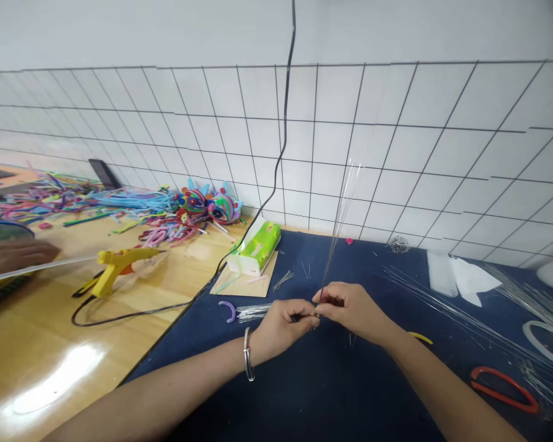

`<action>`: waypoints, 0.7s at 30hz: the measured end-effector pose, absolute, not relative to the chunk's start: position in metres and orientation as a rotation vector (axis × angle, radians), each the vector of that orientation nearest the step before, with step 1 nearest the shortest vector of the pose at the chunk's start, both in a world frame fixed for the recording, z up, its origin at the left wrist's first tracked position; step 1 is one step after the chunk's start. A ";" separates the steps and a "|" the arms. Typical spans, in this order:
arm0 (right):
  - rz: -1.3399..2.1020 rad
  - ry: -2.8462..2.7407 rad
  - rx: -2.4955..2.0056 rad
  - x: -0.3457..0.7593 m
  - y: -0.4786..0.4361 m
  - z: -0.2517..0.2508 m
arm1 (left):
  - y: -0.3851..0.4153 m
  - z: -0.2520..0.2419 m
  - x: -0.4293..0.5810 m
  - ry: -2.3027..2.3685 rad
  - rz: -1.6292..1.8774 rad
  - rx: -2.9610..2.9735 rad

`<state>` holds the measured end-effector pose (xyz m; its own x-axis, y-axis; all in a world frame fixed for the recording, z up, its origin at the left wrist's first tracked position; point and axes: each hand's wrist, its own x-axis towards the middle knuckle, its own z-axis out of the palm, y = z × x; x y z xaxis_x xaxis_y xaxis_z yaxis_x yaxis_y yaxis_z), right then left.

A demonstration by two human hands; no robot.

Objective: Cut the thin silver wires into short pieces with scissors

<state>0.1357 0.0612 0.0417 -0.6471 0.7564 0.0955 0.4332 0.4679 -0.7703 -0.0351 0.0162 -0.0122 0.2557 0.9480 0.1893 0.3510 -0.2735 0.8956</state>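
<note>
My left hand [283, 328] and my right hand [350, 310] meet over the dark blue cloth [304, 393], fingertips pinched together. Between them runs a bundle of thin metal wires [334, 245], its long ends rising and fanning out toward the wall. Short wire ends show just below my right hand. Both hands are closed on the bundle at its lower part, where fingers hide the exact grip. Behind my left hand lie a bunch of cut wires [252, 312] and a purple curved piece [228, 311].
A yellow glue gun [120, 267] rests on the wooden table at left, near another person's hand [16, 258]. Its black cord [142, 311] crosses toward the wall. A green tissue pack [258, 245] lies on cardboard. Long loose wires [442, 304] and red-handled pliers [504, 388] lie at right.
</note>
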 end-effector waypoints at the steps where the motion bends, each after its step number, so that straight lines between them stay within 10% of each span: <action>1: 1.061 -2.277 -0.996 0.135 0.061 0.042 | 0.016 -0.012 -0.035 1.204 1.005 1.772; 21: 1.564 -1.833 -0.922 0.136 0.070 0.028 | 0.017 0.000 -0.042 0.830 0.876 1.025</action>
<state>0.1357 0.0703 0.0282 -0.6103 0.7919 -0.0217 0.1459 0.0854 -0.9856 -0.0419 0.0171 0.0000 0.4115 0.8970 -0.1614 -0.2097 0.2655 0.9410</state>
